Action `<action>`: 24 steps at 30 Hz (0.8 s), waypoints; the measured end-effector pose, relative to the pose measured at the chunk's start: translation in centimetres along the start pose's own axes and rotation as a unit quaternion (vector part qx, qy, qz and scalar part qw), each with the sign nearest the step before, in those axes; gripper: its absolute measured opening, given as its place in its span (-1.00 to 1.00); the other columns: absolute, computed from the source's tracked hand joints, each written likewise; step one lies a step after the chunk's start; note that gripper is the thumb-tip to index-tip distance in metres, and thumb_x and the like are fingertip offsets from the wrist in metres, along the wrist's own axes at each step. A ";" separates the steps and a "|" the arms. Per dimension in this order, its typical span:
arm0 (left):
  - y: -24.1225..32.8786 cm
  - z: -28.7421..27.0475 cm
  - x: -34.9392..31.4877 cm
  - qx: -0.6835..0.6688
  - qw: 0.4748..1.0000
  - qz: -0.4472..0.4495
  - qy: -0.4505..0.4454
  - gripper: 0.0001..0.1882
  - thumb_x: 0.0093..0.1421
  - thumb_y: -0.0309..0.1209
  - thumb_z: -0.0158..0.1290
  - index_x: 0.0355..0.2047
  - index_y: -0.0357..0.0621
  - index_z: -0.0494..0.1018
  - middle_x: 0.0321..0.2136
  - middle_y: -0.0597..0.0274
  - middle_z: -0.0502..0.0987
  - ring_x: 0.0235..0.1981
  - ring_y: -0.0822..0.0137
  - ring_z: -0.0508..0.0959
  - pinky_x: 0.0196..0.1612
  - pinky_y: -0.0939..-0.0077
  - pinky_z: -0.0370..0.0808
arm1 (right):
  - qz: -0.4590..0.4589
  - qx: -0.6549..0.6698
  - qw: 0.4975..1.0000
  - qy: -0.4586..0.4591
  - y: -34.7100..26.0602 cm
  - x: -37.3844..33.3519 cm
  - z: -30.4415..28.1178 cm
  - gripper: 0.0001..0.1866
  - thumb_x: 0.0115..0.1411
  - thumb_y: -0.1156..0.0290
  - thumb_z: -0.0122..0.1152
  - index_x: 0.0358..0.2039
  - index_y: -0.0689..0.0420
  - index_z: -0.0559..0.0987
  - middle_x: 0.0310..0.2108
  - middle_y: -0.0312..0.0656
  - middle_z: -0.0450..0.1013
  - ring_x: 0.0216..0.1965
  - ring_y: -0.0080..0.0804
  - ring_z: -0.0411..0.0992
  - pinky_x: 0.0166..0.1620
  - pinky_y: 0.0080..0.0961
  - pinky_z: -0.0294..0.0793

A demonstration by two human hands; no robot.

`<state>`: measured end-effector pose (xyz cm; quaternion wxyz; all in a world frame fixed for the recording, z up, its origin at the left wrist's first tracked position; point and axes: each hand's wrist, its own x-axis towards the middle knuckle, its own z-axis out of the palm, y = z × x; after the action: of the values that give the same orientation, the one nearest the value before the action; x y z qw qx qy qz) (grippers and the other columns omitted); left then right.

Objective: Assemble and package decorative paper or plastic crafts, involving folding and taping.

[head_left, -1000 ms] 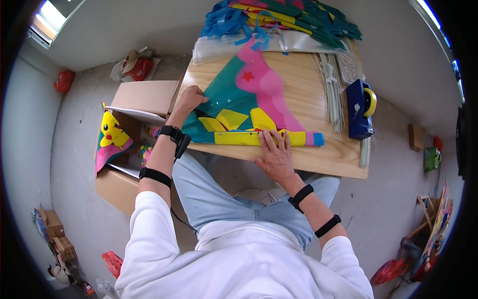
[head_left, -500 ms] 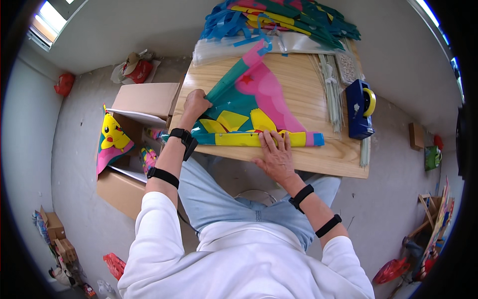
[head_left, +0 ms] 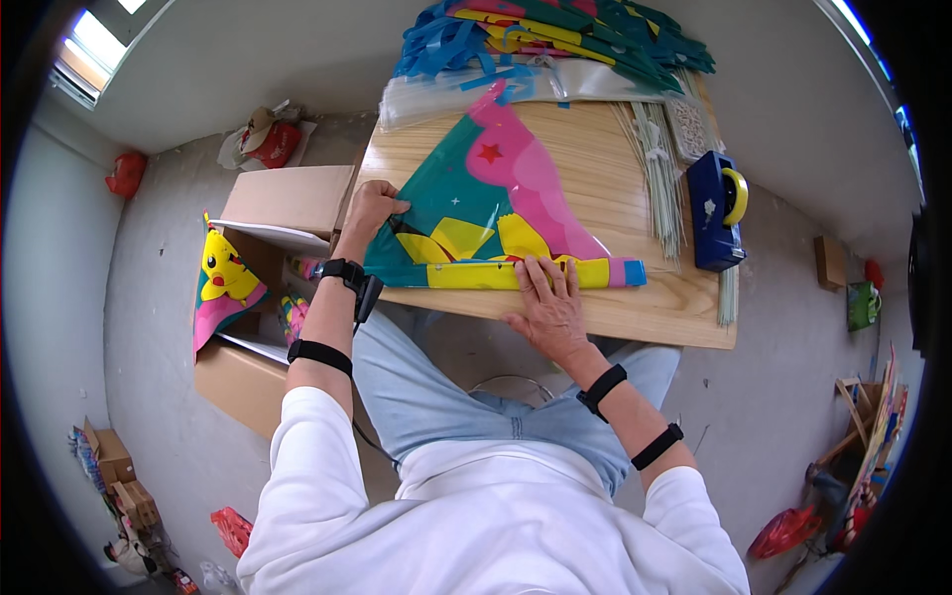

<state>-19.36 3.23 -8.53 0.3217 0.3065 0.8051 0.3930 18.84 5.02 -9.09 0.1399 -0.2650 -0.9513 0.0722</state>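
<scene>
A thin printed kite sail (head_left: 496, 188) in green, pink and yellow lies on the wooden table in front of me. Its near edge is folded into a narrow band (head_left: 476, 275). My left hand (head_left: 375, 210) is closed on the sail's left edge, thumb on top, other fingers partly hidden. My right hand (head_left: 547, 307) rests on the band with its fingers stretched out, pressing it against the table. The sail's far tip touches a clear plastic sheet (head_left: 436, 103).
Folded kites (head_left: 585, 40) with blue ribbons are piled at the table's far end. Thin sticks (head_left: 654, 169) and a blue tape dispenser (head_left: 716, 223) lie on the right. On my left, an open cardboard box (head_left: 288, 193) stands beside the table, with another printed sail over its edge.
My left hand has moved slightly left. The sail's left side, folded over before, is now opened out flat. My right hand stays on the near band.
</scene>
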 end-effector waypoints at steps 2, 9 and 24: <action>0.2 0.3 -0.2 0.034 0.999 0.032 0.011 -0.82 -0.02 -0.61 0.34 -0.36 -0.32 0.62 -0.48 0.24 0.61 -0.43 0.41 0.57 -0.32 0.52 0.50 | 0.007 -0.002 1.000 0.000 -0.1 0.0 0.0 -0.10 0.19 -0.17 0.15 0.36 0.21 0.26 0.34 -0.10 0.14 0.40 -0.10 0.03 0.45 0.16 -0.17; 1.3 0.9 -1.3 0.080 0.995 0.007 0.058 -0.84 0.00 -0.54 0.36 -0.40 -0.31 0.62 -0.47 0.23 0.62 -0.44 0.40 0.56 -0.32 0.47 0.50 | 0.018 0.005 1.000 -0.012 -0.3 -0.1 -0.2 -0.10 0.18 -0.15 0.17 0.36 0.22 0.25 0.35 -0.06 0.12 0.42 -0.11 0.02 0.45 0.15 -0.16; 2.8 2.5 -3.2 0.243 0.954 -0.034 0.171 -0.76 -0.02 -0.25 0.40 -0.47 -0.04 0.57 -0.42 0.19 0.65 -0.31 0.13 0.65 -0.21 0.18 0.54 | 0.018 -0.024 0.999 -0.022 -0.5 -0.1 -0.4 -0.07 0.18 -0.22 0.12 0.36 0.22 0.25 0.39 -0.07 0.12 0.47 -0.11 -0.04 0.45 0.19 -0.19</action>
<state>-14.84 3.38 -6.52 0.1078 0.2764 0.9291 0.2208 18.83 4.59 -8.62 0.1115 -0.2838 -0.9507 0.0573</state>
